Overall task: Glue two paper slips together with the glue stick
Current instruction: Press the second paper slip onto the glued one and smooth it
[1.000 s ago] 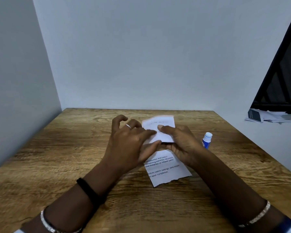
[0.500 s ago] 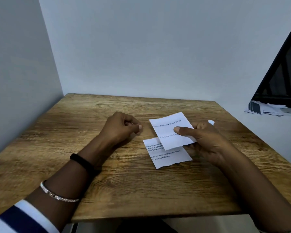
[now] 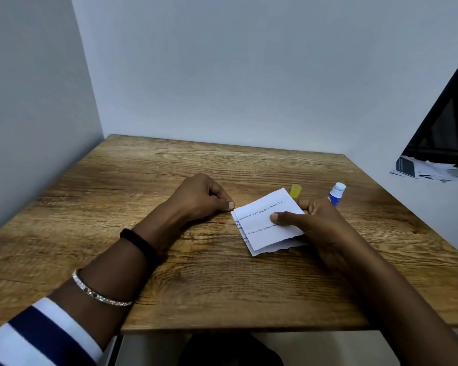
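Note:
Two white printed paper slips lie stacked on the wooden table. The upper slip nearly covers the lower slip, of which only the left and torn bottom edges show. My right hand pinches the upper slip, thumb on its printed face and fingers behind its right edge. My left hand rests on the table just left of the slips, fingers curled, holding nothing, thumb tip near their top left corner. A blue and white glue stick stands behind my right hand, with a yellow cap beside it.
Grey walls close in the table at the left and back. At the right, beyond the table, a dark slanted panel leans over a heap of papers. The table's front edge runs just above my forearms.
My right hand has brought the upper slip down and left until it nearly covers the lower one. My left hand let go earlier and stays curled on the table. The camera tilted back.

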